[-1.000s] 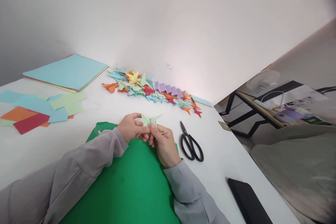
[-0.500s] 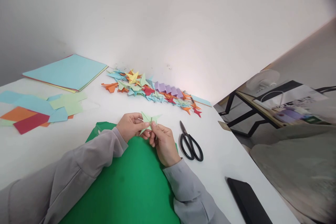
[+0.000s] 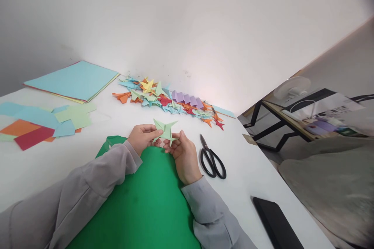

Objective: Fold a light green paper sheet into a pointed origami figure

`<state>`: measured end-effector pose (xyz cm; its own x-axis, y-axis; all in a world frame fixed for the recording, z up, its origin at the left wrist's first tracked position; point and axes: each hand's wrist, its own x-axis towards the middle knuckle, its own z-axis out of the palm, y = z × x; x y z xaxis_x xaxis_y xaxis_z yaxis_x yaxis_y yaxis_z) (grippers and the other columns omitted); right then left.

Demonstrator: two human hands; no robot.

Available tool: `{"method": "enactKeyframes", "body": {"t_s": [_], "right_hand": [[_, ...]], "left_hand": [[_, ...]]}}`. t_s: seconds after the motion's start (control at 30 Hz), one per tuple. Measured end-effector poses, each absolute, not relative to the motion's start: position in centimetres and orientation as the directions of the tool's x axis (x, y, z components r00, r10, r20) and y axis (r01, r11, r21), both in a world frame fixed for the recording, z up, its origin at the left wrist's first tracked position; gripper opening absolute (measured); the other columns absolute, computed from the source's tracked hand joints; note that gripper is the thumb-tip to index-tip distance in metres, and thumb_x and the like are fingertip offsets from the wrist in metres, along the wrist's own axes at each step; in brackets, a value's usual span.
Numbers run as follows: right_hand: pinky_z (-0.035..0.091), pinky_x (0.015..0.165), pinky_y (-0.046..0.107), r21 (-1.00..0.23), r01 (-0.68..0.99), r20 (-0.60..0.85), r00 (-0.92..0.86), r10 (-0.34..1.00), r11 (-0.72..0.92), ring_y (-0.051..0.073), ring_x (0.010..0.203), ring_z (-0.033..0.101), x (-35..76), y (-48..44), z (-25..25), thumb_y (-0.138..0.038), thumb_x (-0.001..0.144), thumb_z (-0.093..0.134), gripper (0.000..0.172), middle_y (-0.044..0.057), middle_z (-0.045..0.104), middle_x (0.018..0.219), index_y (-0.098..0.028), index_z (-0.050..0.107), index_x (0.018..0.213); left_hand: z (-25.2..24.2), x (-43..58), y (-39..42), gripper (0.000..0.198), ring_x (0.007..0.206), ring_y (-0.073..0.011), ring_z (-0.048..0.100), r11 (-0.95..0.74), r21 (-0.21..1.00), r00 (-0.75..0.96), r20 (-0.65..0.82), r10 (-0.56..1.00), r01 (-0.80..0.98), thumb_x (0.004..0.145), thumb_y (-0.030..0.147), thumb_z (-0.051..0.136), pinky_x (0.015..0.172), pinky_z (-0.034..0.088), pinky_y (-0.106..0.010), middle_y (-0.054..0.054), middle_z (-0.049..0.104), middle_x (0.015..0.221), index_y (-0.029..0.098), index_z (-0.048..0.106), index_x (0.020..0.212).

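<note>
On the white worktop [image 3: 236,167], a light-blue-topped rectangular paper stack [image 3: 73,79] lies back left, small multicoloured paper rectangles [image 3: 39,116] before it, multicoloured folded-paper figures [image 3: 165,100] to its right. Before these, a pale-green pointed paper figure [image 3: 166,132] sits between left hand [image 3: 143,139] and right hand [image 3: 186,159]. Black-handled metal scissors [image 3: 207,149] lie right of both, a flat black rectangular object [image 3: 276,220] nearer.

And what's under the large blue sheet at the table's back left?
Thin edges of other sheets, reddish, yellow and green, show beneath the blue sheet. Their middles are covered, so how many there are, or whether anything else lies between, cannot be seen.
</note>
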<state>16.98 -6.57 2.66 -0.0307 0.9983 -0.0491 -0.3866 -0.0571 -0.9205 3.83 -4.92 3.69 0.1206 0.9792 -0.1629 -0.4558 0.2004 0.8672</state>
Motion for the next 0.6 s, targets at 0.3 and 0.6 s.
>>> {"method": "enactKeyframes", "body": {"t_s": [0.3,0.6], "right_hand": [[0.041,0.049,0.022,-0.958,-0.286,0.014,-0.037,0.999,0.003,0.011,0.054,0.055,16.86,-6.57,2.62,-0.027,0.063,0.071,0.018,-0.002,0.062,0.059,-0.016,0.062,0.074],[0.035,0.045,0.021,-0.944,-0.328,-0.035,-0.023,0.999,-0.04,0.007,0.043,0.048,17.01,-6.61,2.67,-0.021,0.061,0.071,0.012,-0.005,0.057,0.049,-0.016,0.061,0.067]], "left_hand": [[3.43,3.86,-4.89,0.028,0.045,-0.0085,0.053,0.206,0.913,0.135,-0.168,0.977,-0.352,0.049,0.028,0.077,0.047,0.045,-0.021,0.002,0.052,0.046,0.01,0.055,0.051],[4.42,3.17,-4.58,0.039,0.049,-0.0101,0.055,0.222,0.911,0.109,-0.196,0.975,-0.348,0.051,0.019,0.074,0.047,0.047,-0.023,0.003,0.057,0.054,0.011,0.056,0.084]]}}
